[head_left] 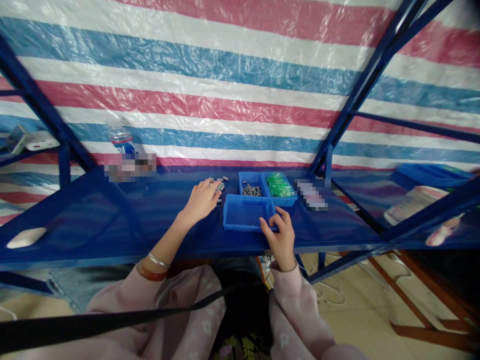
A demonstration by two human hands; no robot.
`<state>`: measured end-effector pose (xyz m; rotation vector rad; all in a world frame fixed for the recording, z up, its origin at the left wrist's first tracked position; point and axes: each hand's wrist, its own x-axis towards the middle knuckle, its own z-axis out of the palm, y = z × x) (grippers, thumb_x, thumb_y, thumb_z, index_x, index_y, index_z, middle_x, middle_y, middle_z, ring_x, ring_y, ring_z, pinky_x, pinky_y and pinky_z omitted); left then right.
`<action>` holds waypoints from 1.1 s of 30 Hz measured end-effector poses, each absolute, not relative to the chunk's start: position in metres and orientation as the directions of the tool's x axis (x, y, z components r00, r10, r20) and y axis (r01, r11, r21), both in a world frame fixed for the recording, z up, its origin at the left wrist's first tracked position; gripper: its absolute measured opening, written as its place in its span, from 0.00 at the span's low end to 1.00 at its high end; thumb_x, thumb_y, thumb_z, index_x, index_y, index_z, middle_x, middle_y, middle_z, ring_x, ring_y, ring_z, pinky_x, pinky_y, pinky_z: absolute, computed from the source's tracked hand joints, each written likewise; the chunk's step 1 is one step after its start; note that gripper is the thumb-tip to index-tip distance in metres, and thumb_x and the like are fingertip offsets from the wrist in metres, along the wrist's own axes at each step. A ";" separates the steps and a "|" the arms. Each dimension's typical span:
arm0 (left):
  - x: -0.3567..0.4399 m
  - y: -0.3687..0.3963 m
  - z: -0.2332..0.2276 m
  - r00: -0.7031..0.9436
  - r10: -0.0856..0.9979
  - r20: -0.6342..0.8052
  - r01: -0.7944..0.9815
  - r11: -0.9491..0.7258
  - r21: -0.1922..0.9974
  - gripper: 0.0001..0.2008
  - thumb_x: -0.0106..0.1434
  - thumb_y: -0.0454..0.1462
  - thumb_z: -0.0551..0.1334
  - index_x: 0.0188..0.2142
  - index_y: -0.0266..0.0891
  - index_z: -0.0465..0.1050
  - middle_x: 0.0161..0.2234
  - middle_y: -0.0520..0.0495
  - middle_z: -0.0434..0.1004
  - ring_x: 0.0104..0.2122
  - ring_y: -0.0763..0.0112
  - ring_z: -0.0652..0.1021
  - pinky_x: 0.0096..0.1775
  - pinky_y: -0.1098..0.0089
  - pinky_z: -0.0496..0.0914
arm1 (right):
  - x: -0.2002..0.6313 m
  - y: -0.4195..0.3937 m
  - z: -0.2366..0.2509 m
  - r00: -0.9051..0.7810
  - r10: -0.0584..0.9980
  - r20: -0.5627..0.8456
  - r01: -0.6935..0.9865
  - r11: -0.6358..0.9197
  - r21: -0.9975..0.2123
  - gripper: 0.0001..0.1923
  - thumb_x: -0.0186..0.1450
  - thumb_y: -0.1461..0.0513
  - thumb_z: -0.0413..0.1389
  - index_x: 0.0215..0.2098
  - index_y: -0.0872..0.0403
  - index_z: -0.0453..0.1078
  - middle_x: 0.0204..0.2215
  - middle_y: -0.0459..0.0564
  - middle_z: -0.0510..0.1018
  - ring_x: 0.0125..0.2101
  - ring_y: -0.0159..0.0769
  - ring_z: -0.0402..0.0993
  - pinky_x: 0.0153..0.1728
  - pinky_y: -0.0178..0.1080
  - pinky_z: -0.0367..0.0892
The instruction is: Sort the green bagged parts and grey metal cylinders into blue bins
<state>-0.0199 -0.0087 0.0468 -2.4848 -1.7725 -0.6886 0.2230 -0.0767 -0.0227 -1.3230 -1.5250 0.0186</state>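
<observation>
Blue plastic, the empty front bin [243,212] sits at frame centre, its right corner pinched by your right hand [279,237], while your left hand [202,199] rests loosely curled over small metal parts [221,185] just left of it.

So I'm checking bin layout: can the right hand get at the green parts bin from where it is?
Probably yes: the right hand grips the front blue bin, and the green parts bin sits open just beyond it.

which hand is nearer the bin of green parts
Right. The right hand grips the near corner of the empty blue bin, just in front of the green parts bin. The left hand rests farther left, by small metal pieces.
</observation>
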 end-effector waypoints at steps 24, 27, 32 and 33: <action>-0.039 -0.041 -0.009 0.142 0.911 0.388 0.969 -0.207 0.132 0.17 0.67 0.39 0.55 0.53 0.37 0.69 0.57 0.36 0.70 0.54 0.53 0.73 0.52 0.56 0.66 | 0.223 -0.077 -0.025 0.180 0.723 0.667 0.689 0.391 -0.610 0.20 0.64 0.49 0.56 0.22 0.51 0.59 0.41 0.56 0.73 0.50 0.47 0.71 0.43 0.42 0.67; -0.045 -0.049 -0.012 0.070 0.919 0.388 0.988 -0.118 0.101 0.19 0.69 0.39 0.53 0.56 0.35 0.68 0.57 0.35 0.70 0.55 0.53 0.72 0.52 0.56 0.67 | 0.223 -0.077 -0.025 0.179 0.722 0.669 0.688 0.394 -0.609 0.20 0.65 0.49 0.56 0.22 0.51 0.59 0.41 0.56 0.73 0.49 0.46 0.72 0.42 0.42 0.67; -0.052 -0.052 -0.013 0.070 0.925 0.375 0.992 -0.103 0.070 0.20 0.70 0.39 0.52 0.58 0.38 0.67 0.58 0.38 0.69 0.55 0.54 0.72 0.51 0.56 0.67 | 0.223 -0.076 -0.024 0.180 0.719 0.672 0.691 0.393 -0.606 0.20 0.64 0.49 0.56 0.22 0.51 0.60 0.41 0.56 0.73 0.47 0.46 0.73 0.42 0.42 0.67; -0.052 -0.052 -0.014 0.106 0.921 0.375 0.988 -0.140 0.066 0.19 0.70 0.39 0.51 0.58 0.39 0.67 0.59 0.39 0.68 0.56 0.55 0.72 0.52 0.57 0.67 | 0.223 -0.076 -0.024 0.181 0.717 0.674 0.691 0.395 -0.606 0.20 0.64 0.49 0.56 0.22 0.51 0.59 0.41 0.56 0.73 0.47 0.46 0.73 0.42 0.42 0.67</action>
